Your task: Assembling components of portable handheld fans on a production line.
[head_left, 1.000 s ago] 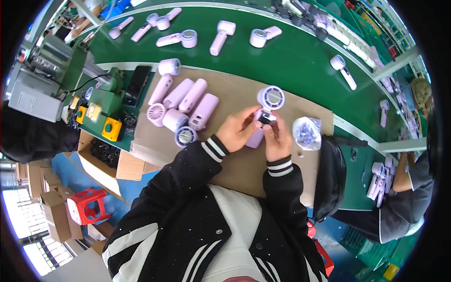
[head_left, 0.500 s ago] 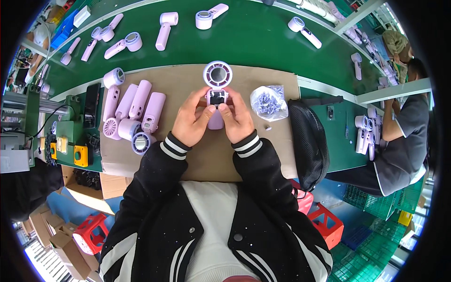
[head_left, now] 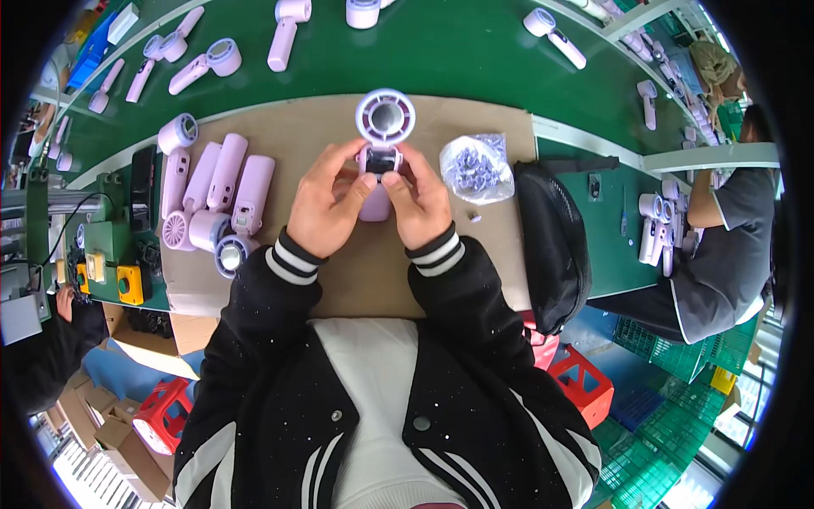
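Between my two hands is a lilac handheld fan, its round head with a mirror-like centre pointing away from me. My left hand grips it from the left and my right hand from the right, both thumbs pressed near a dark panel below the head. Left of my hands several lilac fans and handle parts lie grouped on the brown cardboard. To the right, a clear plastic bag holds small bluish-purple pieces, and one small piece lies loose near it.
A black mesh bag lies at the cardboard's right edge. More lilac fans are spread over the green surface beyond. On the left stands a green fixture with a yellow button box. A co-worker sits at the right.
The view has shifted slightly, so the bench things appear a little up and left. My hands keep hold of the fan. A co-worker's hand now shows at the far left.
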`<state>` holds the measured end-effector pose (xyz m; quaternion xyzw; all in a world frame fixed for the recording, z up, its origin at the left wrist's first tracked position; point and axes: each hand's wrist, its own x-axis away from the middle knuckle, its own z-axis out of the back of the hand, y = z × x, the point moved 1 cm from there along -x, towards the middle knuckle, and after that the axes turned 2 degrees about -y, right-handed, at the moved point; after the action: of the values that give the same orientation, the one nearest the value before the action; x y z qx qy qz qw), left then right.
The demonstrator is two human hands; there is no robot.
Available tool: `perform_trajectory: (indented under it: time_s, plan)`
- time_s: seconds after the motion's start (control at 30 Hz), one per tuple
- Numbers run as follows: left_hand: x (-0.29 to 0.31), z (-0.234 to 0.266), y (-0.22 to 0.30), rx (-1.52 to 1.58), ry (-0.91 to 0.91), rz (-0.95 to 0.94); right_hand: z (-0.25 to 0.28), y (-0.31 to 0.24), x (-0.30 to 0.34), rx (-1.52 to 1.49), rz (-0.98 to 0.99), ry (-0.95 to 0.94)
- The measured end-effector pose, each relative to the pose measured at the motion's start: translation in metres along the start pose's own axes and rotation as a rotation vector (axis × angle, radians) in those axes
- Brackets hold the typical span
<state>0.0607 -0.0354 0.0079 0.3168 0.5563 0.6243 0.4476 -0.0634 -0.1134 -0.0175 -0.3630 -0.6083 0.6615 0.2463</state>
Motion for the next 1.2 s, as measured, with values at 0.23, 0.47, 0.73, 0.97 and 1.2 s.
perform_trajectory:
  time_s: [0.23,0.47,0.73,0.97,1.2]
  plan:
    - [0.002,-0.002,0.013,-0.116,0.020,-0.152,0.012,-0.004,-0.002,-0.297,0.100,-0.062]
    - [0.005,-0.016,-0.024,0.126,-0.150,-0.147,0.000,0.017,0.006,-0.433,0.041,0.028]
    - [0.007,-0.022,-0.019,0.633,-0.200,0.047,-0.010,0.012,0.005,-0.481,-0.078,0.027]
    - [0.001,-0.013,-0.026,0.626,-0.277,0.165,-0.010,0.007,-0.001,-0.420,-0.159,0.020]
    - [0.000,-0.019,-0.021,0.618,-0.239,0.149,-0.006,0.007,-0.001,-0.403,-0.152,0.023]
